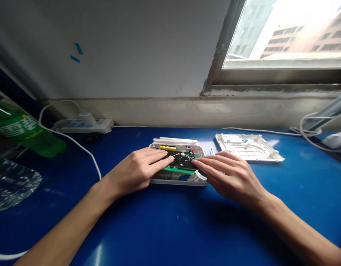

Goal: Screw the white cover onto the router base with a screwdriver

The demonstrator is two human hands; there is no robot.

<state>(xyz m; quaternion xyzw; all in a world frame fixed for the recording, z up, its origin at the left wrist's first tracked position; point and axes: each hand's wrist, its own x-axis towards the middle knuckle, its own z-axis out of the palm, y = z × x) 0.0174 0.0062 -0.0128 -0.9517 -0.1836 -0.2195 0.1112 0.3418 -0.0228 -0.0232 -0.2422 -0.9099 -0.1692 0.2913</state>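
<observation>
A white router housing (pixel 179 182) lies opened on the table, with a green circuit board (pixel 174 170) and a black plate (pixel 184 162) inside. A thin white antenna wire (pixel 183 154) arches across the plate between my hands. My left hand (pixel 141 166) reaches over the housing's left side, its fingertips closed at one end of the wire. At the wire's other end, my right hand (pixel 233 173) comes in from the right, fingers together and tips on it. Both thumbs are largely hidden. A white tag (pixel 200 175) sits by the right fingers.
The white ribbed cover (pixel 248 147) lies inside-up at the back right. A power strip (pixel 87 126) with a plugged-in charger stands back left, near a white cable (pixel 73 139). Green (pixel 29 129) and clear (pixel 15 184) bottles are at left. Coiled cable (pixel 305 127) surrounds a metal stand.
</observation>
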